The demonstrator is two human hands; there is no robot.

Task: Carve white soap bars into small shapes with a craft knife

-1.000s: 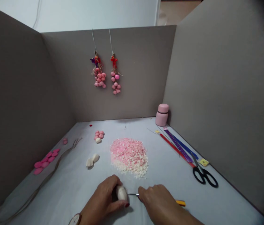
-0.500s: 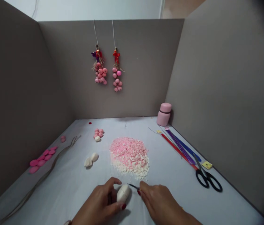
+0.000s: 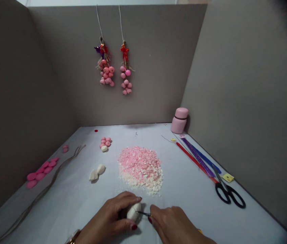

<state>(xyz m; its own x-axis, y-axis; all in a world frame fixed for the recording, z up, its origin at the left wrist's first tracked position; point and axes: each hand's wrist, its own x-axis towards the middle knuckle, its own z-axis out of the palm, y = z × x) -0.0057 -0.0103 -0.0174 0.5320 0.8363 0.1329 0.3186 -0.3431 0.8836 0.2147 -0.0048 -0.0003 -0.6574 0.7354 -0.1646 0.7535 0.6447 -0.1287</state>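
The person's left hand (image 3: 116, 214) has its thumb and fingers clamped on a white rounded piece (image 3: 132, 214) close to the surface (image 3: 74, 206), while the right hand (image 3: 172, 221), apart from it, is wrapped around a thin pointed tool (image 3: 144, 214). The tip seems to touch the piece on its side toward the right hand, though the contact is too small to be sure. Beyond both hands lies a heap of pink and white bits (image 3: 140, 166).
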